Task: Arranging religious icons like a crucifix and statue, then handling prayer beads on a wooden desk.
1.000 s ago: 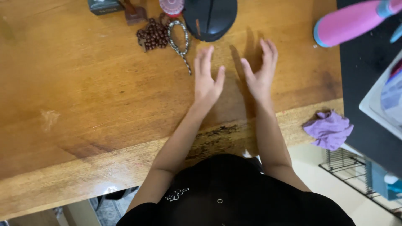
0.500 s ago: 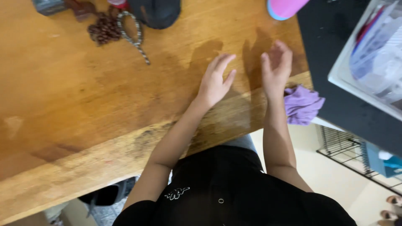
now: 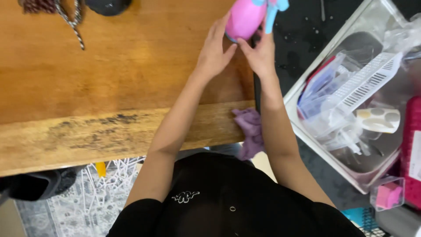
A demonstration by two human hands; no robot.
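A pink bottle-shaped object (image 3: pixel 246 17) with light blue parts lies at the right end of the wooden table (image 3: pixel 109 79). My left hand (image 3: pixel 215 50) cups its left side and bottom. My right hand (image 3: pixel 261 52) holds the bottom from the right, fingers up along the blue part. Both arms reach forward from my black shirt.
A purple cloth (image 3: pixel 251 131) hangs off the table's front right corner. A clear plastic bin (image 3: pixel 355 109) of bags and small items sits on the black surface at right. A beaded chain (image 3: pixel 72 22) and a dark round object (image 3: pixel 107 5) lie at the table's far edge.
The view has shifted right. Both hands, empty and open over the table before, have moved forward and right and closed around the pink object.
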